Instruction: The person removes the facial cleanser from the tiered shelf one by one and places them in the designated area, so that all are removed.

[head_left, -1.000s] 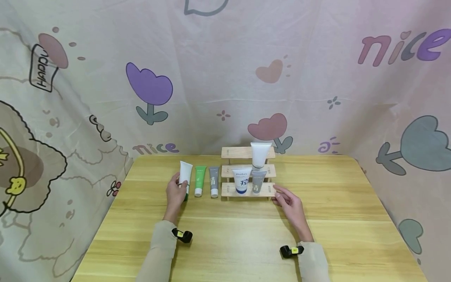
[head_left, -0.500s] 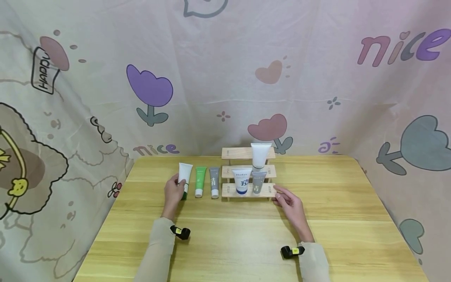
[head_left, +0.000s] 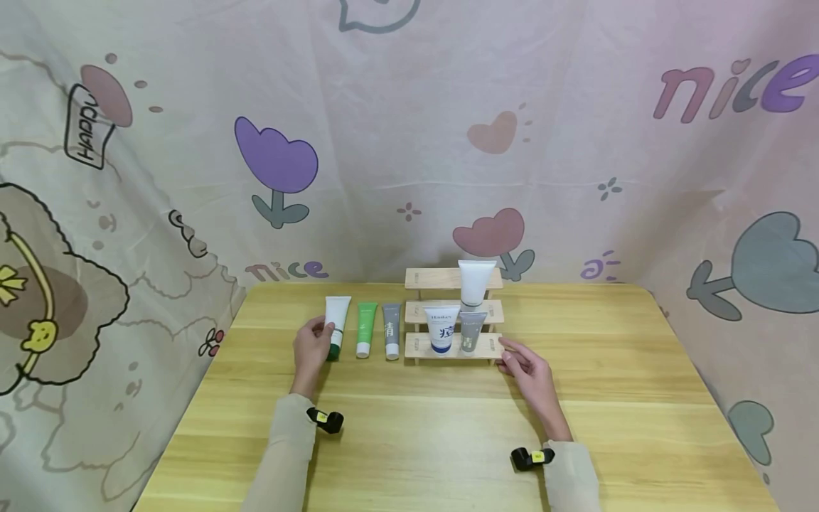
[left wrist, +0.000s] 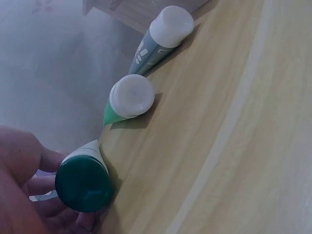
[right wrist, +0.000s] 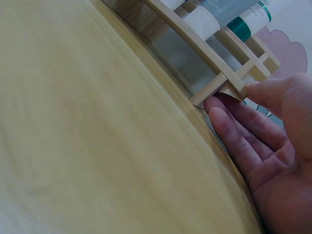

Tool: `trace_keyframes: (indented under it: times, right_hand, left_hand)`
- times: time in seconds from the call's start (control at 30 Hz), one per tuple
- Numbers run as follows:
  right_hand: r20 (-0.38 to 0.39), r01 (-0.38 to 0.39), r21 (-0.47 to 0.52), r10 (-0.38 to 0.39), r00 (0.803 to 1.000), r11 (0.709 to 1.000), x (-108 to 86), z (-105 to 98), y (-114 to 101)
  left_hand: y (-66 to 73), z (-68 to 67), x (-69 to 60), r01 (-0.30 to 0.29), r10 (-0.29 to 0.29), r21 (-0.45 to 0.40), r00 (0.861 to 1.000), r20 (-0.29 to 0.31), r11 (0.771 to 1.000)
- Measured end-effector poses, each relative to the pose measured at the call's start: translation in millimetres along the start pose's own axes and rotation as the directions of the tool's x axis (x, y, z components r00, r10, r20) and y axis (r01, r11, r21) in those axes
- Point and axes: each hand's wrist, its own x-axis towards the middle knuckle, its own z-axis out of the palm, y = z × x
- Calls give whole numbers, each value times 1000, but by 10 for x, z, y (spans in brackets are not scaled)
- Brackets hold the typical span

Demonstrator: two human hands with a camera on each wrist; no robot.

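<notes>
My left hand (head_left: 311, 350) lies beside a white tube with a dark green cap (head_left: 337, 323), its thumb tip at the tube's left edge. In the left wrist view the fingers (left wrist: 51, 207) sit loosely behind the green cap (left wrist: 84, 184), with gaps between them. To the right lie a green tube (head_left: 365, 327) and a grey tube (head_left: 392, 328). At the wooden three-step stand (head_left: 419, 346), my right hand (head_left: 530, 370) pinches the right end of the lowest step between thumb and fingers. On that step stand a white-and-blue tube (head_left: 441, 328) and a small grey tube (head_left: 472, 331).
Another white tube (head_left: 475, 283) stands cap down higher on the stand's right side. Everything is on a light wood table (head_left: 409, 441). Behind and at the left hangs a printed cloth (head_left: 384, 128) with flowers and letters.
The white tube with the green cap has straightened a little beside the others. My left hand has slid left, with less of its thumb over the tube. The right hand stays put.
</notes>
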Motion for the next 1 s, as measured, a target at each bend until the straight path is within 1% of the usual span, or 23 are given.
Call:
trace_keyframes:
  times: [0.13, 0.33, 0.47, 0.57, 0.73, 0.87, 1.0]
  right_hand:
    - [2, 2, -5, -2, 1000, 1000, -6, 5, 11]
    - [3, 14, -4, -14, 1000, 1000, -6, 20, 8]
    - [10, 9, -7, -9, 1000, 1000, -3, 20, 6]
    - [11, 5, -6, -5, 1000, 1000, 4, 16, 3]
    - [4, 6, -11, -5, 1000, 1000, 7, 10, -8]
    - [-1, -7, -15, 7, 1000, 1000, 0, 4, -8]
    - [-3, -11, -17, 11, 1000, 1000, -3, 0, -2]
  left_hand:
    - [-29, -5, 19, 15, -15, -17, 1000, -3, 1000]
    - [-30, -9, 13, 13, -14, -44, 1000, -6, 999]
    - [-32, -27, -57, 31, -32, -66, 999, -24, 997]
    - [-16, -45, -136, 26, -29, -73, 999, -42, 997]
    - [51, -54, -267, 5, -11, -107, 998, -56, 994]
    - [138, -39, -367, -43, 29, -161, 995, -92, 986]
    - [225, -13, -437, -107, 78, -222, 988, -133, 969]
